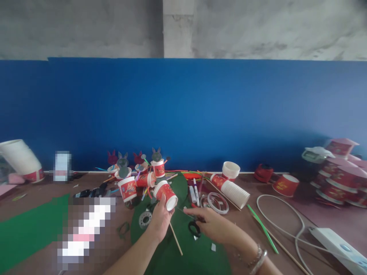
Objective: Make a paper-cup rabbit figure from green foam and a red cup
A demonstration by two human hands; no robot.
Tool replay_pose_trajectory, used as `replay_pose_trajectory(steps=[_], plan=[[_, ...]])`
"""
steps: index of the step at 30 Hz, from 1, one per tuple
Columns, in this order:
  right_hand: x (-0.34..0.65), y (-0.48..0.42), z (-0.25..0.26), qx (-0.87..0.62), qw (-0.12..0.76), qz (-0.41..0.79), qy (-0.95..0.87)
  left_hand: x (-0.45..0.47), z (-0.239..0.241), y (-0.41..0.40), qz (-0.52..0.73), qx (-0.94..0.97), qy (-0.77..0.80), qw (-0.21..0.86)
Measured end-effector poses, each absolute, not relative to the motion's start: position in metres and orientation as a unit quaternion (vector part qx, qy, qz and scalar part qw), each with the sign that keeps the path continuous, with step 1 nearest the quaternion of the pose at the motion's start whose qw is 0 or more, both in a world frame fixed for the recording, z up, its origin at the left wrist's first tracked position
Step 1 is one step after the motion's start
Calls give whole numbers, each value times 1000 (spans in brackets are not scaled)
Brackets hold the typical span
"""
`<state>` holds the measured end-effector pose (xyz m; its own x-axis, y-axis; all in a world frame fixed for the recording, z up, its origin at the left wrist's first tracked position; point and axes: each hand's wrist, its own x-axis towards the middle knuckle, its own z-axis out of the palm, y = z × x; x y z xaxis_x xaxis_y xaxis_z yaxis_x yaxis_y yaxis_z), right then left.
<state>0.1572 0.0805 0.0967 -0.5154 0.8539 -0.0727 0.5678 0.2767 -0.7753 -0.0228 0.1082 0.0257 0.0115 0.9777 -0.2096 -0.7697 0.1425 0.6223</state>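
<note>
My left hand [161, 217] is closed around a red-and-white paper cup [165, 193], tilted so that its white end faces down and right. A thin wooden stick [176, 240] extends below this hand; whether it is attached to the cup is hidden. Just right of the cup, my right hand [210, 221] has its fingers closed on what look like scissors, with a black loop [194, 229] below the fingers and a thin blade pointing at the cup. Under both hands lies a dark green sheet [183, 263]. A roll of tape [145, 219] rests on it, left of my left hand.
Cup figures with rabbit-like heads [156, 156] stand at the back left. Stacked paper cups [235, 193], markers [196, 193] and a ring of clear tape [218, 202] lie right of centre. A white cable [301, 221] loops to a power strip [338, 246]. A blue partition [183, 114] stands behind.
</note>
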Motion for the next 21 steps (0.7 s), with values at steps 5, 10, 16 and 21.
replay_pose_trajectory(steps=[5, 10, 16, 21], plan=[[174, 98, 91, -614, 52, 95, -782, -21, 24, 105, 644, 224, 312, 662], [164, 101, 80, -647, 69, -38, -759, -19, 25, 102, 660, 288, 278, 636], [116, 70, 57, -557, 121, 167, -805, -22, 23, 104, 693, 312, 374, 532], [102, 61, 44, -563, 67, 152, -810, -25, 24, 102, 694, 338, 405, 491]])
